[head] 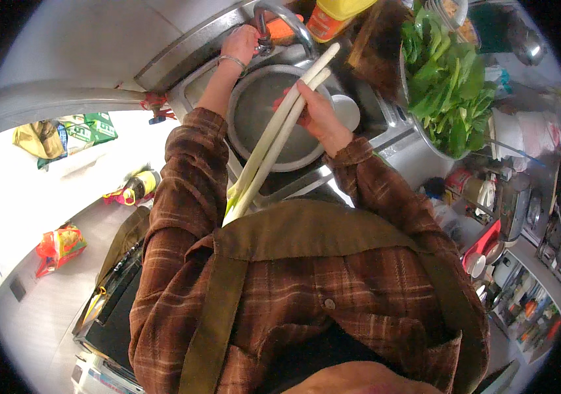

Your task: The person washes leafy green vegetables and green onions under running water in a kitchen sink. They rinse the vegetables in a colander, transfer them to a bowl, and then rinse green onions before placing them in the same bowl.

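My left hand is at the base of the chrome faucet, with its fingers closed around the handle and partly hidden. My right hand grips two long white-stalked scallions, which look like large Chinese green onions. They slant over a round metal basin set in the stainless steel sink. The green ends of the stalks run down behind the bib of my apron. Beside the basin, a white round dish is partly covered by my right hand.
A large metal bowl heaped with leafy greens stands right of the sink. Behind the faucet are an orange item and a yellow-and-orange container. Crowded shelves line the right. Packaged goods sit at left.
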A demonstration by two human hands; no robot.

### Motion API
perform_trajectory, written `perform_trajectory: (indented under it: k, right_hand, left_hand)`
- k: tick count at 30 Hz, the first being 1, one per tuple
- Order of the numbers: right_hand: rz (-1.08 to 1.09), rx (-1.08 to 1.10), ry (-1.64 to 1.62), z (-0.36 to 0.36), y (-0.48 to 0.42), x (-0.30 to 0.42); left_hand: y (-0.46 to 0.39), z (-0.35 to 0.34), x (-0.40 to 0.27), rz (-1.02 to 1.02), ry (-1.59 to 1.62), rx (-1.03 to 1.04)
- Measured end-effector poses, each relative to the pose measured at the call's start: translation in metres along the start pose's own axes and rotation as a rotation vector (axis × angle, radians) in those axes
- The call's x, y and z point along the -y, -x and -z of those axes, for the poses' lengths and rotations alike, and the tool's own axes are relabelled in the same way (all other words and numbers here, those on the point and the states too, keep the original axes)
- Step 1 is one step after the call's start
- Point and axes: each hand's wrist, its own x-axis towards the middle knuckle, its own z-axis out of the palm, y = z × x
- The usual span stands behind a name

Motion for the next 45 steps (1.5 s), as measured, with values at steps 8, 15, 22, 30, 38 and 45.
perform_trajectory:
  k: [8,15,22,30,38,45]
  right_hand:
    - [-0.014,-0.036,-0.054,-0.005,-0.012,0.001]
    - [0.005,-0.015,-0.045,-0.001,-0.018,0.004]
    - [0.062,-0.038,-0.06,-0.005,-0.022,0.011]
    - [0.089,-0.056,-0.098,-0.001,-0.031,0.011]
    - [0.093,-0.375,-0.028,0.017,-0.059,-0.034]
    - [0.252,-0.337,-0.3,0.041,-0.083,-0.009]
  left_hand:
    - [0.006,0.0,0.025,-0.261,-0.216,-0.201]
    - [0.0,0.004,0.048,-0.083,-0.328,-0.25]
    - [0.001,0.01,0.063,0.03,-0.242,-0.203]
    - [0.112,0.01,0.014,0.381,0.395,0.343]
    - [0.233,0.023,-0.029,0.626,0.778,0.713]
    - [0.25,0.028,-0.043,0.634,0.831,0.743]
